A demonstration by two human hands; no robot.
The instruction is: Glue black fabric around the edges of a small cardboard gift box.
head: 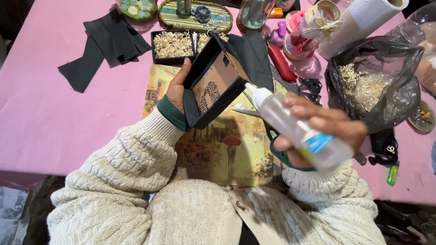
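My left hand (178, 87) holds a black open box (212, 82) tilted up on its side, its inner base brown with a curly black pattern. My right hand (323, 128) grips a clear squeeze bottle of glue (297, 130) with a white nozzle. The nozzle tip points at the box's lower right rim, very close to it. Under both hands lies a yellow picture print (227, 149) showing a figure with a red umbrella. Scissors (247, 111) lie on the print, partly hidden behind the bottle.
On the pink table (54, 122): black fabric pieces (102, 45) at left, a black tray of straw shavings (172, 45), a decorated oval tray (196, 17), a red-handled tool (281, 62), jars, a paper roll (363, 20), a dark bag of shavings (377, 86), a green lighter (392, 173).
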